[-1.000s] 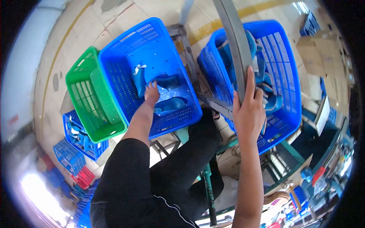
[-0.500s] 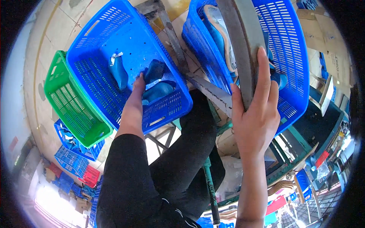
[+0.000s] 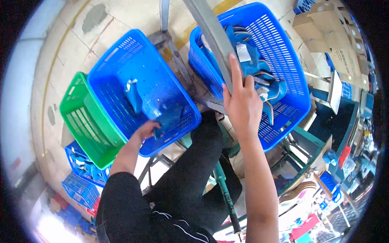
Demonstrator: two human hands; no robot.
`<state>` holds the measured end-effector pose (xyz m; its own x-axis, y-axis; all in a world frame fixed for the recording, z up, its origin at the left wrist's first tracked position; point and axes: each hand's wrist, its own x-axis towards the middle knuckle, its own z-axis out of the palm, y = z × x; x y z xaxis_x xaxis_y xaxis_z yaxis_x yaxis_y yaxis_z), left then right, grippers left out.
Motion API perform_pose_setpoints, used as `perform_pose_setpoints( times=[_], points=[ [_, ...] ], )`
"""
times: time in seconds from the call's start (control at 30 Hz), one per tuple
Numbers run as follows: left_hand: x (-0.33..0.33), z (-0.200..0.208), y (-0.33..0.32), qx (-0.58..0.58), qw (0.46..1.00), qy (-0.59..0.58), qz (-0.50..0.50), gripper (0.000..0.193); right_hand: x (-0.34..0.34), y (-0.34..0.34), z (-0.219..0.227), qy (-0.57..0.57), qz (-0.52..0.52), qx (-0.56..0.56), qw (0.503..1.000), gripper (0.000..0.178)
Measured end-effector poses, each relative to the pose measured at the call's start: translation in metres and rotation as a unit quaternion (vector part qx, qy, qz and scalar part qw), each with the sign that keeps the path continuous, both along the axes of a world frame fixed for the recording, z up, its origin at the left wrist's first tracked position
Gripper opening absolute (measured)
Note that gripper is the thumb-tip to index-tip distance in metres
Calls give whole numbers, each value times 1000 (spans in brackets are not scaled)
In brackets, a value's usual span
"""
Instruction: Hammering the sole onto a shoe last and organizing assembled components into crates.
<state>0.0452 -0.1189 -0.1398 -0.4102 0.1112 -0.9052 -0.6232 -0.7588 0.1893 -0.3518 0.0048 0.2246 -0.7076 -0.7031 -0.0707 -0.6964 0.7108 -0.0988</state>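
My left hand point(image 3: 147, 128) is closed on a blue shoe-shaped piece point(image 3: 169, 117), smeared by motion, over the near part of a blue perforated basket point(image 3: 101, 73). A second blue piece point(image 3: 133, 97) with a pale tip lies in that basket. On the right, my right hand point(image 3: 245, 106) grips the near end of a long grey bar point(image 3: 212, 34), its thumb on one side and its index finger stretched along it. Beneath and beside the bar stands another blue basket point(image 3: 298, 77), holding several blue shoe-shaped pieces point(image 3: 265, 77) with pale edges. The bar hides part of its left side.
A green basket point(image 3: 71, 97) stands left of the blue one, with smaller blue crates point(image 3: 79, 190) behind it. A metal frame point(image 3: 178, 60) runs between the two large baskets. Cardboard boxes point(image 3: 324, 24) and a green-framed bench point(image 3: 308, 146) are at the right.
My left hand has drawn back toward me, lifting a blue piece it was touching in the basket. My right hand and the bar have shifted left, uncovering more of the right basket. The view has shifted.
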Motion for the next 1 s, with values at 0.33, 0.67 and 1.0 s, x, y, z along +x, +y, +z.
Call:
perform_pose_setpoints(
  times=[0.33,0.67,1.0],
  points=[
    [18,264,43,111,959,202,163,82,4,46,8,-108,26,-85,990,85],
    [-44,436,123,236,883,394,99,88,176,279,216,-402,-85,-381,828,59],
    [-68,523,200,-149,778,586,-173,71,388,490,154,-365,-263,-453,770,79]
  ],
)
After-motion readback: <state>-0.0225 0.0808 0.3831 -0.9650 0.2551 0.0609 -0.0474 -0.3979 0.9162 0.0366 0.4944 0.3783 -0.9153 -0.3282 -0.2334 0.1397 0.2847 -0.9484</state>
